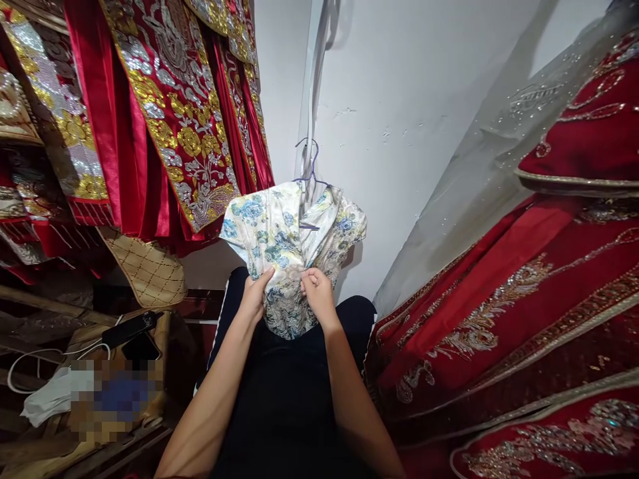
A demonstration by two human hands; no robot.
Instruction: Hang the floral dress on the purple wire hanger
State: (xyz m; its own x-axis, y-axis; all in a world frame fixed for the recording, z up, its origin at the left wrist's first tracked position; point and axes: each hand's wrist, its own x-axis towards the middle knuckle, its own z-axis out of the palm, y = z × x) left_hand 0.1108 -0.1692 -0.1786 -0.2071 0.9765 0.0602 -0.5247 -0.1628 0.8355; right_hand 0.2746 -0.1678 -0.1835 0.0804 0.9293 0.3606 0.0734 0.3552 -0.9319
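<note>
A short-sleeved floral blouse (282, 249), cream with blue roses, hangs in front of me on a thin purple wire hanger (313, 171). Its front is partly open at the neck, and the lower end rests at my lap. My left hand (256, 293) grips the blouse's left side, thumb on top of the cloth. With the fingers pinched together, my right hand (317, 289) holds the blouse's front edge near the middle. Whether a fastener sits between those fingers is too small to make out.
Red garments with gold and silver sequins (184, 126) hang at the left. More red embroidered dresses (499, 319) and a sheer veil-like fabric (479, 146) fill the right. A wooden stool (154, 372) at lower left bears a black power strip (130, 328), cables and a phone (142, 349).
</note>
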